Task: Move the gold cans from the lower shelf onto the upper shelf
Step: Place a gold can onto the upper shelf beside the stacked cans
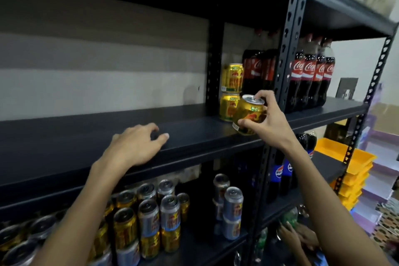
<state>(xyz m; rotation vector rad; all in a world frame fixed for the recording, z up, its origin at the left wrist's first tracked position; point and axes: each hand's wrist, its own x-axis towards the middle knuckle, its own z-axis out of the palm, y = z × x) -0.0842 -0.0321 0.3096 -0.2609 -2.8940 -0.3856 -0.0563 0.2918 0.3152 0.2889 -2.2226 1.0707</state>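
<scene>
My right hand (266, 119) grips a gold can (248, 114), tilted, just above the front of the dark upper shelf (86, 136). Thumb and fingers wrap its side and top rim. Behind it two gold cans (232, 90) stand stacked one on the other near the shelf's rear post. My left hand (136, 144) rests on the upper shelf's front edge with fingers loosely bent, holding nothing. On the lower shelf (194, 250) stand several gold cans (125, 229) mixed with silver-blue cans (232, 211), some stacked.
Large cola bottles (308, 75) fill the upper shelf's right side, past the perforated black upright (289, 34). Blue-labelled bottles (282, 175) stand lower right. Yellow bins (349, 168) are stacked beyond the rack. Another person's hand (300, 237) reaches in at bottom right.
</scene>
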